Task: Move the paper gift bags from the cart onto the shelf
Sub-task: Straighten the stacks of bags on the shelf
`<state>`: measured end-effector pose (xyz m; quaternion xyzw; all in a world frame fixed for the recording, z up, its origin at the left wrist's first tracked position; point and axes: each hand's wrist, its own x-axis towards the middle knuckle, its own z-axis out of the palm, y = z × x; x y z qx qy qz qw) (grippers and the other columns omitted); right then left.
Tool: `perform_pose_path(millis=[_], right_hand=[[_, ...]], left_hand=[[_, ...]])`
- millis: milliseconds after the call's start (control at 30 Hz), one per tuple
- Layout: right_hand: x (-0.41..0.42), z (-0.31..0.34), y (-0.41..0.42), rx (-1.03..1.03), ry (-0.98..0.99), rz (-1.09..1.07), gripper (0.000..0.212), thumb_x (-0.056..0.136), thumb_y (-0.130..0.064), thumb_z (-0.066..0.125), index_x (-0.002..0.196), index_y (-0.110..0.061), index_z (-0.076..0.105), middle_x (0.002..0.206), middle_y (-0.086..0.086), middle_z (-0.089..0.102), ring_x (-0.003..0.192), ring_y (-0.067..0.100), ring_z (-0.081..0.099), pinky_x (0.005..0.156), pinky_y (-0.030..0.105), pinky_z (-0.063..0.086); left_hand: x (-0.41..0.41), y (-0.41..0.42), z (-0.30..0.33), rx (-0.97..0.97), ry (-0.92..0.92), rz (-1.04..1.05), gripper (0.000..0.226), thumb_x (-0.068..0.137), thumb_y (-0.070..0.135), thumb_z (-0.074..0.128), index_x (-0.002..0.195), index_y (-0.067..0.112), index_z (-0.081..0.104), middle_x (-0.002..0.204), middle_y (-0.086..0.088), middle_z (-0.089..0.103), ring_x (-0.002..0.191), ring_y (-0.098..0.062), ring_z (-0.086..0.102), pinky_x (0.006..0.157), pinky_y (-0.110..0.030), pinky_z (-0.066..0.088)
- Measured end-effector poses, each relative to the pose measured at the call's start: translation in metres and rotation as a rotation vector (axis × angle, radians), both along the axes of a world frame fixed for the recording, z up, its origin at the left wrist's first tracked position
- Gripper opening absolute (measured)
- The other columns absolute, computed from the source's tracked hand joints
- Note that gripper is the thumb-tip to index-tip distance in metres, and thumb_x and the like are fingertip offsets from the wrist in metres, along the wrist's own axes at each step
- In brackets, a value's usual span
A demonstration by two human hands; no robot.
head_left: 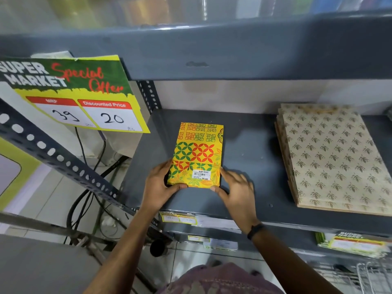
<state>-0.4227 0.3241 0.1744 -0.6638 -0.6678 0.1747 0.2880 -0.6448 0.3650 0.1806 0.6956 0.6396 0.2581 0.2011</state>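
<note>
A yellow paper gift bag (198, 149) with red and green patterns and a white price sticker lies flat on the grey shelf (250, 166), towards its left side. My left hand (158, 185) grips the bag's near left corner, thumb under the front edge. My right hand (237, 187) rests at the bag's near right corner, fingertips touching its edge, fingers apart. A stack of brown leaf-print paper gift bags (333, 158) lies flat on the same shelf at the right. A bit of the wire cart (369, 276) shows at the bottom right.
A yellow and green price sign (74, 94) hangs at the left by a perforated steel upright (55, 155). Another shelf board (233, 54) runs overhead. Cables (89, 196) trail on the floor at the left. Price labels (180, 218) line the shelf's front edge.
</note>
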Motion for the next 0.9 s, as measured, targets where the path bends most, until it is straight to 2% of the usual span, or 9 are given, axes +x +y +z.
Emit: perform_pose_path(millis=[200, 300, 433, 533, 600, 667, 767, 833, 900], right_hand=[[0.006, 0.009, -0.007, -0.001, 0.121, -0.015, 0.060, 0.082, -0.042, 0.064, 0.133, -0.015, 0.048, 0.132, 0.006, 0.057, 0.121, 0.027, 0.048, 0.103, 0.047, 0.039], [0.028, 0.021, -0.017, 0.055, 0.189, -0.066, 0.059, 0.080, -0.035, 0.069, 0.131, -0.012, 0.051, 0.127, 0.008, 0.060, 0.117, 0.028, 0.051, 0.103, 0.040, 0.038], [0.089, 0.042, -0.038, 0.194, 0.124, -0.201, 0.054, 0.074, -0.027, 0.075, 0.121, -0.005, 0.059, 0.118, 0.014, 0.066, 0.107, 0.029, 0.058, 0.096, 0.020, 0.033], [0.150, 0.051, -0.061, 0.221, 0.111, -0.313, 0.051, 0.076, -0.023, 0.074, 0.121, -0.008, 0.059, 0.121, 0.013, 0.063, 0.110, 0.029, 0.055, 0.095, 0.016, 0.032], [0.195, 0.050, -0.080, 0.226, 0.106, -0.410, 0.053, 0.076, -0.022, 0.075, 0.124, -0.009, 0.056, 0.125, 0.014, 0.061, 0.115, 0.030, 0.054, 0.099, 0.022, 0.036], [0.242, 0.046, -0.098, 0.187, 0.108, -0.485, 0.059, 0.074, -0.019, 0.077, 0.127, -0.009, 0.053, 0.128, 0.015, 0.057, 0.117, 0.033, 0.053, 0.101, 0.035, 0.042], [0.294, 0.036, -0.110, 0.038, 0.067, -0.471, 0.076, 0.068, -0.015, 0.081, 0.134, -0.005, 0.046, 0.136, 0.020, 0.051, 0.124, 0.035, 0.050, 0.099, 0.034, 0.041], [0.315, 0.026, -0.111, -0.036, 0.068, -0.405, 0.084, 0.064, -0.020, 0.083, 0.136, -0.005, 0.043, 0.140, 0.020, 0.047, 0.129, 0.034, 0.046, 0.102, 0.036, 0.038], [0.328, 0.016, -0.111, -0.081, 0.095, -0.319, 0.085, 0.064, -0.024, 0.083, 0.137, -0.008, 0.042, 0.143, 0.015, 0.046, 0.131, 0.029, 0.044, 0.107, 0.036, 0.035]], left_hand=[[0.008, -0.006, 0.005, 0.045, -0.015, 0.020, 0.083, 0.067, 0.032, 0.083, 0.138, 0.007, 0.049, 0.138, -0.016, 0.052, 0.128, -0.031, 0.046, 0.108, -0.037, 0.037], [0.033, -0.016, 0.011, 0.163, -0.011, 0.032, 0.071, 0.073, 0.033, 0.077, 0.133, 0.004, 0.054, 0.134, -0.019, 0.054, 0.125, -0.034, 0.048, 0.106, -0.040, 0.040], [0.102, -0.030, 0.024, 0.249, -0.003, -0.144, 0.059, 0.078, 0.035, 0.066, 0.129, 0.006, 0.058, 0.126, -0.014, 0.060, 0.118, -0.027, 0.051, 0.102, -0.035, 0.038], [0.159, -0.041, 0.029, 0.242, -0.024, -0.337, 0.061, 0.077, 0.031, 0.068, 0.129, 0.002, 0.058, 0.130, -0.015, 0.061, 0.120, -0.016, 0.045, 0.103, -0.025, 0.033], [0.193, -0.050, 0.028, 0.148, -0.058, -0.414, 0.069, 0.079, 0.033, 0.069, 0.138, 0.005, 0.048, 0.143, -0.012, 0.051, 0.133, -0.018, 0.043, 0.112, -0.027, 0.032], [0.223, -0.060, 0.023, 0.064, -0.086, -0.450, 0.079, 0.080, 0.035, 0.070, 0.146, 0.011, 0.034, 0.154, -0.008, 0.035, 0.143, -0.015, 0.031, 0.115, -0.019, 0.023], [0.256, -0.070, 0.012, 0.011, -0.121, -0.457, 0.091, 0.078, 0.033, 0.072, 0.147, 0.022, 0.014, 0.160, -0.006, 0.019, 0.141, -0.005, 0.015, 0.107, -0.003, 0.012], [0.271, -0.075, 0.004, -0.016, -0.158, -0.434, 0.093, 0.079, 0.026, 0.073, 0.147, 0.022, 0.011, 0.160, -0.004, 0.015, 0.140, -0.003, 0.013, 0.103, 0.009, 0.008], [0.282, -0.080, -0.004, -0.010, -0.185, -0.387, 0.088, 0.080, 0.019, 0.073, 0.150, 0.017, 0.020, 0.155, 0.004, 0.014, 0.136, 0.006, 0.015, 0.097, 0.016, 0.010]])
